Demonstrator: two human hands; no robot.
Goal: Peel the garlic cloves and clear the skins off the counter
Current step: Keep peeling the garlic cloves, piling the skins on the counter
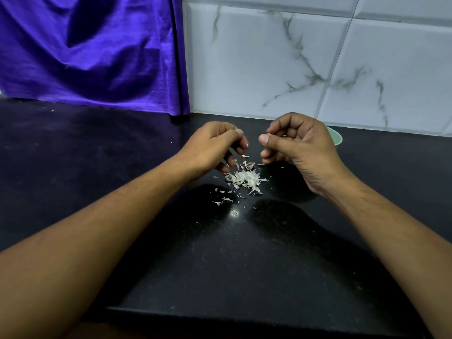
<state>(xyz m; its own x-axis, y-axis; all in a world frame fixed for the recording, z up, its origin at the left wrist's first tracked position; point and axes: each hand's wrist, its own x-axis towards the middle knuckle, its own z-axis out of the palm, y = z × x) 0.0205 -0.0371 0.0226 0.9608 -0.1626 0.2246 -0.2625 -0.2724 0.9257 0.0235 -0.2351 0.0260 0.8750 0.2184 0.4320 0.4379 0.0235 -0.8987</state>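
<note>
Two bare forearms are stretched over a black desk (pixel 220 265), with a small heap of pale garlic skins (pixel 244 178) lying on it near the back wall. The left grip (pixel 220 148) is held just left of the heap and slightly above it, knuckles up, fingers curled and pointing down at the skins, the thumb laid against the forefinger. Whether anything is pinched there cannot be told. A single flake (pixel 245 156) is seen just above the heap, beside the left fingertips (pixel 244 144); whether it is touched by them cannot be made out. The right grip (pixel 293 145) is held just right of the heap and above it, fingers rolled in toward the palm and the thumb turned toward the other hand. What it encloses, if anything, is hidden by the fingers. The two grips are kept apart, with a narrow gap above the heap. A few brownish bits (pixel 250 165) are mixed into the skins, too small to be identified. Stray flakes (pixel 222 201) are scattered on the desk on the near side of the heap. Behind the heap and to the right, the rim of a pale green bowl (pixel 337 138) is largely hidden by the right grip. A purple cloth (pixel 85 50) is draped down to the desk far behind the heap to the left, and white marbled tiles (pixel 318 64) are set behind it to the right.
</note>
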